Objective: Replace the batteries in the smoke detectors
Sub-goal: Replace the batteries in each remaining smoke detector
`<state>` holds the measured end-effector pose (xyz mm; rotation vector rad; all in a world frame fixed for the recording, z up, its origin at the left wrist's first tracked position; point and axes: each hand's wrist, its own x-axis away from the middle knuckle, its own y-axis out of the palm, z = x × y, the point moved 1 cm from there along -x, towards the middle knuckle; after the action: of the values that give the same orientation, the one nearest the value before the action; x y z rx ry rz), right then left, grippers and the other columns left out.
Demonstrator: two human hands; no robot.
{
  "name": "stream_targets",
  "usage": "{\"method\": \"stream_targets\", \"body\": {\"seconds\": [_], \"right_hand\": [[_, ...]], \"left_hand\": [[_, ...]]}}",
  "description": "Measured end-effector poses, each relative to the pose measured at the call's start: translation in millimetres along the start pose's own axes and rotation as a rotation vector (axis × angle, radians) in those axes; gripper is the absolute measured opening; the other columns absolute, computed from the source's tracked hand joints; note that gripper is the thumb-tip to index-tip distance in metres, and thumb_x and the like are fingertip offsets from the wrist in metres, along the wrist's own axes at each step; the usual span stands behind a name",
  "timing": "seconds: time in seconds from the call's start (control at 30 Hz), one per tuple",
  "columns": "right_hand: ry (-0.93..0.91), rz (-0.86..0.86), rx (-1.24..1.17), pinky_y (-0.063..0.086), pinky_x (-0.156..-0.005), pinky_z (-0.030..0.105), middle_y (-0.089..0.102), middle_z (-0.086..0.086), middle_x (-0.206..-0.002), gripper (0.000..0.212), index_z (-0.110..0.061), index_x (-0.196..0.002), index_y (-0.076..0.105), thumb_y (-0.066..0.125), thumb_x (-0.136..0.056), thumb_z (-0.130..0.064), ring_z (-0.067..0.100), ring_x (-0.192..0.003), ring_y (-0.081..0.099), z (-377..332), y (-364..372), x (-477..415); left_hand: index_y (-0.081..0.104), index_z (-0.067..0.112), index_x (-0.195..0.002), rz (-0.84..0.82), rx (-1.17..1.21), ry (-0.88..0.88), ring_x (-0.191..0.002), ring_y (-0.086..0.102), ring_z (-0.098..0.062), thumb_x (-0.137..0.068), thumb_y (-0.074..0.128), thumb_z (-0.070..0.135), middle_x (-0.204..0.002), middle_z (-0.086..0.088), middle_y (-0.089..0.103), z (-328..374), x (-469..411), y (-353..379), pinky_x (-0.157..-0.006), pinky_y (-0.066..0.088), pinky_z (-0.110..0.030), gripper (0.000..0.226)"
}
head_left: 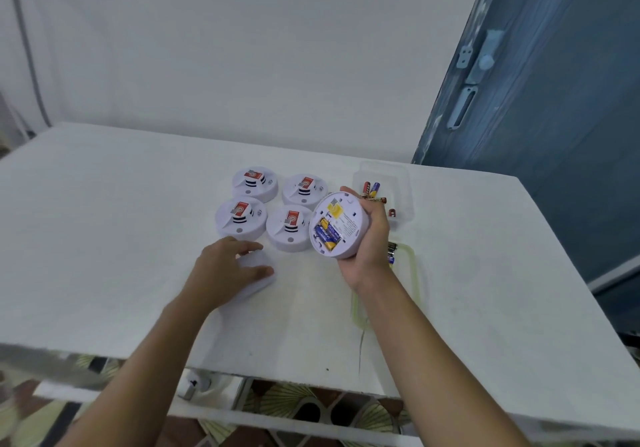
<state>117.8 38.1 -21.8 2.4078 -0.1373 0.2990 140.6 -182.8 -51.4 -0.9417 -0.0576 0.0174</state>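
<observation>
The table [121, 221] is a white, flat surface. It stands against a white wall [242, 48], with a blue door [554, 100] at the far right. A patterned floor [294, 408] shows below the near edge.

Four detectors [255, 183] sit face up in a two-by-two group at the table centre, close together.

The right hand [372, 239] grips a fifth detector [337, 227] above the table, just right of the group. Fingers and thumb curl round its rim. The unit is tilted with its underside toward the camera. Its compartment is open and holds blue-and-yellow batteries [327, 233].

The left hand [225, 270] rests on a white cover [258, 282] that lies flat on the table, just in front of the group. Its fingers are spread and nearly straight. The two hands are well apart.

A clear tray [401, 183] stands beyond the right hand and holds loose cells [372, 188]. A green-rimmed lid [415, 273] lies under the right wrist, with further cells [391, 254] at its far end.

The left half of the table and the strip along the near edge are bare. The right edge lies near the door.
</observation>
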Motion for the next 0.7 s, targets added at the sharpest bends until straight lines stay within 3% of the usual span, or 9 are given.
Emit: {"method": "stream_targets", "body": {"seconds": [0.1, 0.2, 0.27, 0.47, 0.53, 0.6, 0.7], "right_hand": [[0.058, 0.020, -0.088, 0.051, -0.081, 0.036, 0.073, 0.009, -0.095, 0.038, -0.017, -0.103, 0.070, 0.040, -0.095, -0.039, 0.028, -0.097, 0.063, 8, 2, 0], [0.092, 0.025, -0.150, 0.045, -0.104, 0.051, 0.070, 0.016, -0.106, 0.040, -0.014, -0.105, 0.069, 0.041, -0.095, -0.040, 0.036, -0.108, 0.060, 16, 6, 1], [0.111, 0.006, -0.170, 0.037, -0.111, 0.058, 0.067, 0.018, -0.112, 0.041, -0.013, -0.108, 0.068, 0.041, -0.094, -0.041, 0.038, -0.114, 0.058, 20, 8, 0], [0.106, 0.017, -0.169, 0.037, -0.112, 0.055, 0.065, 0.018, -0.114, 0.040, -0.014, -0.102, 0.069, 0.042, -0.093, -0.042, 0.039, -0.119, 0.056, 25, 12, -3], [0.077, 0.042, -0.170, 0.043, -0.101, 0.046, 0.068, 0.016, -0.108, 0.039, -0.014, -0.102, 0.068, 0.039, -0.096, -0.040, 0.034, -0.111, 0.058, 24, 13, -1], [0.045, 0.052, -0.180, 0.046, -0.089, 0.040, 0.071, 0.011, -0.098, 0.039, -0.015, -0.098, 0.069, 0.037, -0.098, -0.038, 0.030, -0.102, 0.060, 23, 15, 1], [-0.006, 0.055, -0.184, 0.049, -0.089, 0.040, 0.074, 0.009, -0.098, 0.045, -0.017, -0.105, 0.071, 0.033, -0.104, -0.042, 0.028, -0.101, 0.064, 25, 17, 2]], "left_hand": [[0.065, 0.027, -0.123, -0.053, -0.086, 0.047, -0.105, 0.057, -0.017, -0.077, 0.073, 0.052, -0.118, 0.003, 0.061, -6, -3, 2, -0.086, 0.041, -0.027, 0.053], [0.060, 0.025, -0.130, -0.089, -0.150, 0.085, -0.111, 0.053, -0.020, -0.086, 0.064, 0.050, -0.121, 0.000, 0.056, -9, -5, 6, -0.092, 0.042, -0.031, 0.051], [0.057, 0.026, -0.133, -0.086, -0.192, 0.090, -0.115, 0.048, -0.022, -0.090, 0.058, 0.049, -0.126, -0.001, 0.053, -10, -6, 7, -0.097, 0.042, -0.035, 0.049], [0.057, 0.032, -0.130, -0.030, -0.322, 0.130, -0.119, 0.043, -0.022, -0.092, 0.054, 0.050, -0.129, 0.004, 0.052, -7, -4, 9, -0.096, 0.035, -0.036, 0.042], [0.064, 0.030, -0.122, 0.042, -0.291, 0.163, -0.115, 0.047, -0.023, -0.091, 0.058, 0.044, -0.123, 0.004, 0.058, -4, -3, 8, -0.092, 0.038, -0.037, 0.034], [0.071, 0.024, -0.110, 0.158, -0.142, 0.207, -0.102, 0.055, -0.019, -0.092, 0.062, 0.035, -0.112, 0.003, 0.066, 6, 0, 6, -0.083, 0.044, -0.033, 0.024], [0.072, 0.024, -0.100, 0.210, 0.198, 0.155, -0.077, 0.063, -0.008, -0.097, 0.055, 0.033, -0.091, 0.010, 0.071, 37, 10, -1, -0.065, 0.045, -0.014, 0.020]]}}
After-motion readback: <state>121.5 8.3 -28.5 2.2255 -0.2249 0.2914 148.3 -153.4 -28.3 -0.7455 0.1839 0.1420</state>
